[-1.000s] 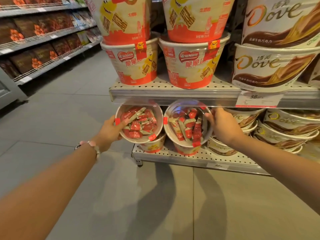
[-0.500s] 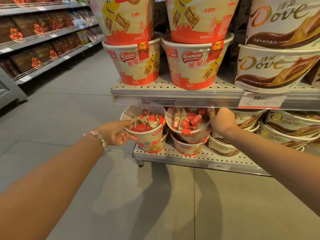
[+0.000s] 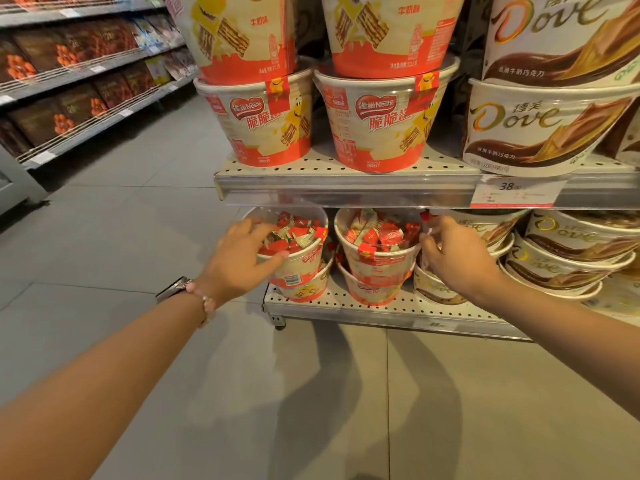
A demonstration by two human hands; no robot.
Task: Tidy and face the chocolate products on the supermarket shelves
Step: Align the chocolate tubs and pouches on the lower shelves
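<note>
Nestle wafer tubs on the lower shelf [image 3: 381, 311] are what both hands are on. So the left hand [image 3: 239, 258] has its fingers spread over the clear lid of the left tub [image 3: 298, 268], thumb hooked on the near rim, gripping it from the aisle side. That tub sits on top of another tub [image 3: 304, 289], at the very left end of the shelf, so past its left side there's just open grey floor [image 3: 138, 220]. The right hand [image 3: 453, 258] is at the right edge of the right tub [image 3: 379, 261], fingers curled in at the rim; can't really tell if they're pinching it or just touching. This tub is stacked on one below too. The two top tubs stand side by side with only a narrow gap between them.

Headroom is tight: the upper shelf edge [image 3: 346, 192] hangs just above the lids, with a price tag [image 3: 517, 194] on it off to the right. Just right of the right hand are the stacked Dove tubs [image 3: 568, 258], leaning and packed close, so basically no side room there. Up top, bigger Nestle buckets [image 3: 375, 123] and Dove buckets [image 3: 543, 123] sit near the front edge. Another shelving run [image 3: 79, 109] lines the far left, well apart across the aisle.
</note>
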